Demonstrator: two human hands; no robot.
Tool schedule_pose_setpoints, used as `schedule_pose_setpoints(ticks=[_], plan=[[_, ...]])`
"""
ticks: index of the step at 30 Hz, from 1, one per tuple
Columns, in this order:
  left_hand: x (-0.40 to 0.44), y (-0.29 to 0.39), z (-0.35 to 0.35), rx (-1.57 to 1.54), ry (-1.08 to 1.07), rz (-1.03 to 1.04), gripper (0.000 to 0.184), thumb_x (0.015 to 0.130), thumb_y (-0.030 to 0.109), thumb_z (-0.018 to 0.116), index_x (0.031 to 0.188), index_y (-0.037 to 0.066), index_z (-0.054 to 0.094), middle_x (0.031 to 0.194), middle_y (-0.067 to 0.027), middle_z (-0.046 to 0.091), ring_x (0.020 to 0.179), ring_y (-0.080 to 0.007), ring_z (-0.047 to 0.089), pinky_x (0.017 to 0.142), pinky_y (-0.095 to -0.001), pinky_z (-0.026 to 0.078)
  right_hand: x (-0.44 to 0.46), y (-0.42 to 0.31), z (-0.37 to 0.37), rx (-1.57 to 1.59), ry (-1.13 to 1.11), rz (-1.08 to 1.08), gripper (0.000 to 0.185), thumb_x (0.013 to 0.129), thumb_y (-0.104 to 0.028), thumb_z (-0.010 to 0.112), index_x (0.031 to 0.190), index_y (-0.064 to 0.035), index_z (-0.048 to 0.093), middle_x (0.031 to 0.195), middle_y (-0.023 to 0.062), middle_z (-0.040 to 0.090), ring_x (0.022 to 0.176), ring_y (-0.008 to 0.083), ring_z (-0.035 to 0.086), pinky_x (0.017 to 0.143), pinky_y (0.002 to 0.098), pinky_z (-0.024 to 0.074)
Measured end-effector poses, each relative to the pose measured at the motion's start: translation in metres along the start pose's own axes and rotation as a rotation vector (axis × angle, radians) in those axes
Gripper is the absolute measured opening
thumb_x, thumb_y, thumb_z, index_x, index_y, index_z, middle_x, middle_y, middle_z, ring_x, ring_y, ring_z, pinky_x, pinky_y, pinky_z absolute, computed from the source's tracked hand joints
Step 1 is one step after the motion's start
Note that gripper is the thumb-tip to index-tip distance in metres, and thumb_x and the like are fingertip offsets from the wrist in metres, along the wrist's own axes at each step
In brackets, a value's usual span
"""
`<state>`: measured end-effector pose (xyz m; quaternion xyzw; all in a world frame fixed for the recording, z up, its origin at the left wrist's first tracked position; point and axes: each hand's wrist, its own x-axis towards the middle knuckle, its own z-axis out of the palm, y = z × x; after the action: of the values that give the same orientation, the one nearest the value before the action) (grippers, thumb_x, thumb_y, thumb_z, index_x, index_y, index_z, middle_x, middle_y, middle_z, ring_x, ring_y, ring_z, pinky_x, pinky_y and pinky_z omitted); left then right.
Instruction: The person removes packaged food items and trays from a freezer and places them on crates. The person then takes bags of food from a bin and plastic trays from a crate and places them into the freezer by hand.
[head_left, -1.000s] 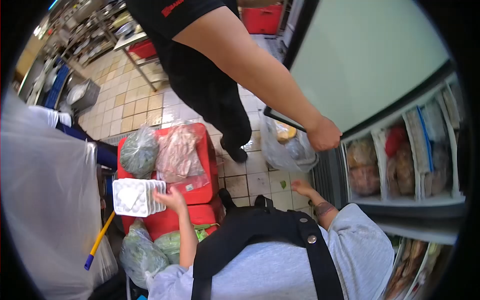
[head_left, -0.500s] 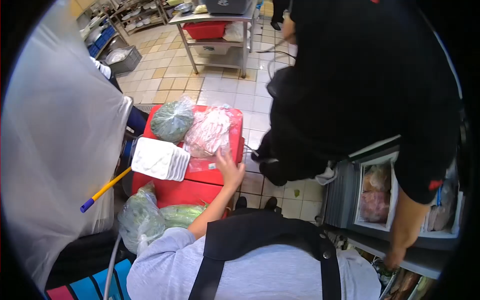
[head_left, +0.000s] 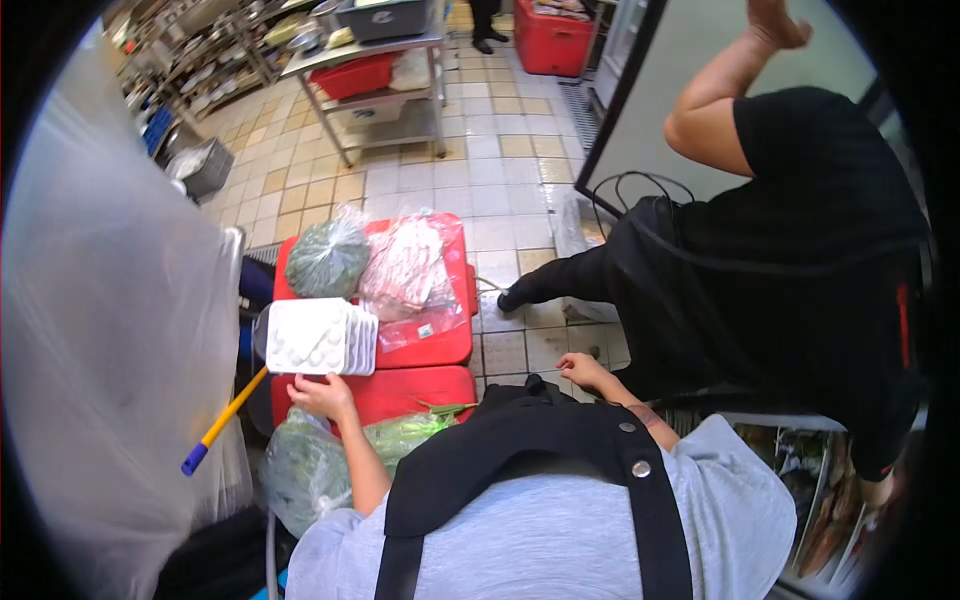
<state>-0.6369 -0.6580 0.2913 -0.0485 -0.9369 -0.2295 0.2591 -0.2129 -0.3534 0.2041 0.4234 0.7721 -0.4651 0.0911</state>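
Observation:
Just below the stack of white trays (head_left: 318, 337), my left hand (head_left: 322, 396) has its fingers spread at the stack's lower edge and holds nothing. The trays lie on a red lid (head_left: 455, 340). Behind them are a bag of green leaves (head_left: 328, 260) and a bag of pale pink meat (head_left: 405, 268). Bagged green vegetables (head_left: 305, 468) lie nearer my body. My right hand (head_left: 583, 370) hangs over the floor at my right side, its fingers loosely apart and nothing visible in them.
A person in black (head_left: 770, 270) bends at the right, one hand at the lower drawer and one raised near the open door (head_left: 650, 110). A steel table (head_left: 400, 130) stands behind. Plastic sheeting (head_left: 120, 330) and a yellow pole (head_left: 228, 415) are at the left.
My left hand has moved left from beside the meat bag to the trays. My right hand has come back into view. The person in black has turned and raised an arm.

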Motion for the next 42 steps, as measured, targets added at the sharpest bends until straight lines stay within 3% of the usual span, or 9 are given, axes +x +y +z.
schedule_pose_setpoints(ticks=[8,11,16,20,26,31,34,37,42], plan=[[-0.003,0.007,0.033,-0.049,-0.089,-0.101,0.058,0.067,0.024,0.067,0.118,0.006,0.047,0.123,-0.0225,0.042,0.114,-0.0392,0.041,0.096,-0.048,0.034,-0.018,0.004,-0.019,-0.094,0.033,0.046,0.027,0.071,-0.016,0.066,0.097,-0.0075,0.066,0.088,0.0106,0.068,0.082,0.0229,0.065,0.076,0.0326,0.0502],[-0.006,0.011,0.042,-0.059,-0.184,-0.169,0.057,0.067,0.022,0.066,0.117,0.005,0.046,0.122,-0.0229,0.041,0.114,-0.041,0.04,0.095,-0.0495,0.034,-0.029,0.01,-0.021,-0.157,0.077,0.087,0.028,0.071,-0.019,0.066,0.097,-0.0099,0.066,0.088,0.0114,0.068,0.083,0.0242,0.065,0.077,0.0337,0.05],[-0.001,0.018,0.05,-0.033,-0.319,-0.26,0.057,0.07,0.03,0.064,0.121,0.013,0.046,0.13,-0.0181,0.038,0.123,-0.0399,0.032,0.086,-0.0624,0.037,-0.046,0.043,-0.003,-0.174,0.053,0.217,0.03,0.068,-0.022,0.066,0.096,-0.0116,0.068,0.09,0.0126,0.068,0.087,0.0258,0.065,0.08,0.0346,0.0497],[0.008,0.02,0.051,0.05,-0.598,-0.325,0.061,0.073,0.036,0.063,0.127,0.018,0.044,0.141,-0.0143,0.029,0.13,-0.0443,0.022,0.091,-0.0678,0.031,-0.058,0.073,0.016,-0.169,0.012,0.28,0.03,0.066,-0.023,0.067,0.094,-0.0133,0.07,0.092,0.0114,0.068,0.088,0.0255,0.064,0.081,0.0339,0.0498],[0.003,0.029,0.047,0.109,-0.729,-0.332,0.065,0.074,0.035,0.063,0.132,0.017,0.04,0.147,-0.0188,0.015,0.134,-0.0473,0.008,0.092,-0.0749,0.02,-0.07,0.08,0.02,-0.139,0.066,0.346,0.028,0.066,-0.021,0.068,0.093,-0.0132,0.07,0.09,0.0107,0.068,0.084,0.0241,0.065,0.077,0.0336,0.0508],[-0.005,0.025,0.066,0.085,-0.622,-0.25,0.07,0.072,0.035,0.064,0.134,0.018,0.035,0.145,-0.0212,0.016,0.132,-0.0469,0.012,0.091,-0.0751,0.021,-0.071,0.093,0.025,-0.092,0.156,0.29,0.024,0.068,-0.018,0.068,0.09,-0.0093,0.069,0.086,0.0092,0.069,0.079,0.0199,0.065,0.072,0.0326,0.0511],[-0.002,0.048,0.046,0.067,-0.59,-0.186,0.07,0.072,0.032,0.063,0.134,0.015,0.035,0.145,-0.0228,0.014,0.134,-0.0449,0.01,0.092,-0.0743,0.022,-0.065,0.105,0.033,-0.038,0.057,0.391,0.023,0.07,-0.019,0.069,0.091,-0.0118,0.069,0.086,0.0077,0.069,0.079,0.018,0.065,0.073,0.0318,0.0508],[0.002,0.06,0.034,0.009,-0.598,-0.186,0.069,0.073,0.03,0.062,0.134,0.015,0.034,0.145,-0.023,0.013,0.135,-0.0445,0.008,0.093,-0.0736,0.022,-0.067,0.098,0.035,-0.041,0.044,0.215,0.026,0.074,-0.017,0.068,0.098,-0.0076,0.067,0.087,0.0079,0.069,0.081,0.0167,0.064,0.075,0.0311,0.05],[0.016,0.063,0.017,0.096,-0.879,-0.171,0.065,0.073,0.03,0.064,0.131,0.012,0.041,0.145,-0.0211,0.022,0.136,-0.0442,0.009,0.097,-0.0736,0.012,-0.063,0.043,0.016,0.033,-0.001,0.213,0.029,0.077,-0.012,0.065,0.104,-0.0031,0.063,0.09,0.0094,0.067,0.083,0.0169,0.063,0.075,0.0299,0.0491]])
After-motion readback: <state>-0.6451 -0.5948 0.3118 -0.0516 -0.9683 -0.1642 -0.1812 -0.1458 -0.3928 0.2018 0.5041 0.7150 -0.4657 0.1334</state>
